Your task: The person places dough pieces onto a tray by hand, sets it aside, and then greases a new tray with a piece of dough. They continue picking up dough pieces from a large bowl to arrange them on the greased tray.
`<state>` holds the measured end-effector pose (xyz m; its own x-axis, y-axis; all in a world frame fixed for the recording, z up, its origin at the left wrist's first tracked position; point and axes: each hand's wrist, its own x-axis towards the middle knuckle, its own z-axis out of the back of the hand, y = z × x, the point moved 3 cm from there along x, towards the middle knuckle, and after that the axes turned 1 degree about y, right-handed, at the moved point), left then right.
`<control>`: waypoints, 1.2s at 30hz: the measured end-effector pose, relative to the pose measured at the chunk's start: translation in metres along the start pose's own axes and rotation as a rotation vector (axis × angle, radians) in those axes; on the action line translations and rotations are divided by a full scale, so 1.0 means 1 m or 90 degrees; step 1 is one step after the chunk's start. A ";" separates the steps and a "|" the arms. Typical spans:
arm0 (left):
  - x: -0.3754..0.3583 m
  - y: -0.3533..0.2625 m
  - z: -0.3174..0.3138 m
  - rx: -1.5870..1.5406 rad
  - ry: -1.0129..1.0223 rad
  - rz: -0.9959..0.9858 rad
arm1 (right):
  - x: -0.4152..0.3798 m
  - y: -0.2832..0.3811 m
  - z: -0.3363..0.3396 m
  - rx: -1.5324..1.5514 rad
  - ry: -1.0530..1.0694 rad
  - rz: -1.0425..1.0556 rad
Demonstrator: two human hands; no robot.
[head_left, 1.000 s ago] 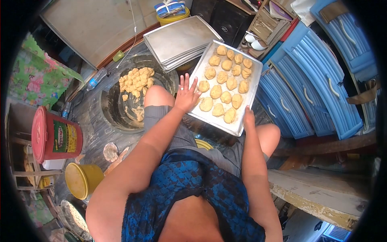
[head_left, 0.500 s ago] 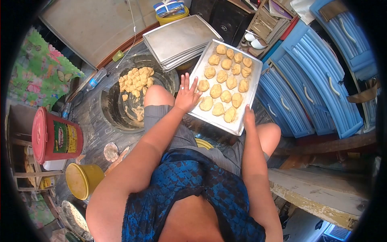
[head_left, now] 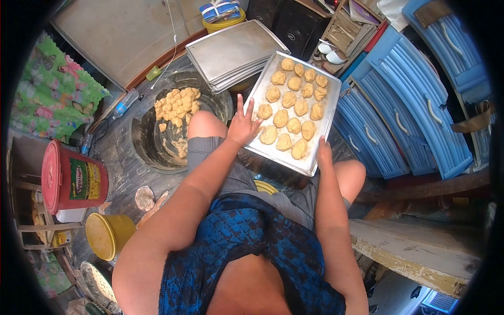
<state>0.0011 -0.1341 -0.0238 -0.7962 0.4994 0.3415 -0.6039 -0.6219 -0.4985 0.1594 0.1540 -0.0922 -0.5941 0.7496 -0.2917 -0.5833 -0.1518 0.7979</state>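
Note:
A metal baking tray [head_left: 252, 145] is held tilted above my lap, bearing rows of rounded yellow dough pieces [head_left: 281, 117]. My right hand [head_left: 324, 151] grips its right edge near the lower corner. At the left edge lies my left hand [head_left: 243, 127], two fingers stretched apart and the thumb side over the rim; its other fingers are partly hidden. To the left, a wide black basin [head_left: 142, 142] on the floor contains a heap of cut dough pieces [head_left: 177, 105] and smeared dough.
Stacked metal trays [head_left: 233, 50] stand behind the held tray. Blue drawers [head_left: 399, 115] are on the right, beside a worn wooden ledge [head_left: 409, 254]. Left are a red lidded bucket [head_left: 73, 176], a yellow tub [head_left: 107, 236] and a plastic bottle [head_left: 125, 104].
My left hand's fingers have shifted: several were spread at the tray's edge, and now two stick out in a V. The tray and my right hand stay almost still.

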 end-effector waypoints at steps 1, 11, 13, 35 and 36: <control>0.000 0.000 0.000 -0.002 -0.027 -0.018 | 0.003 -0.004 -0.001 0.000 0.000 0.000; 0.000 0.006 -0.006 -0.021 0.001 0.012 | -0.012 0.011 0.003 -0.025 0.005 0.000; 0.001 0.001 0.000 -0.076 0.067 0.067 | -0.014 0.014 0.004 -0.012 -0.002 0.006; 0.016 0.027 0.021 -0.611 -0.027 0.258 | -0.059 0.190 -0.071 -0.047 -0.039 0.483; 0.020 0.038 0.026 -0.612 -0.026 0.266 | -0.072 0.220 -0.100 -0.030 0.006 0.516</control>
<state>-0.0390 -0.1631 -0.0149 -0.9458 0.3244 0.0142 -0.0115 0.0102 -0.9999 0.0188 0.0026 0.0517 -0.8469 0.3886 0.3629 0.0083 -0.6728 0.7398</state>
